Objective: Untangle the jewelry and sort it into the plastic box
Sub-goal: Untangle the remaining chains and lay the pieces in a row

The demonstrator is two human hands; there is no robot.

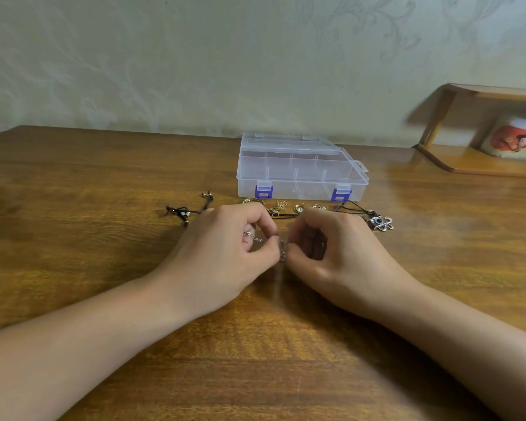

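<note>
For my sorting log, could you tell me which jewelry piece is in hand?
The thin silver chain, pinched between left hand and right hand; the others lie on the table.

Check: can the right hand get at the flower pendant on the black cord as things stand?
Probably yes. The flower pendant lies in the open on the table, just right of the right hand, nothing between. But that hand and the left hand are pinching a small chain, so it must release first.

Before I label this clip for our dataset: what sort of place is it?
Probably a room at home: patterned wallpaper, a wooden table against it, and a small wooden shelf holding a printed mug.
</note>
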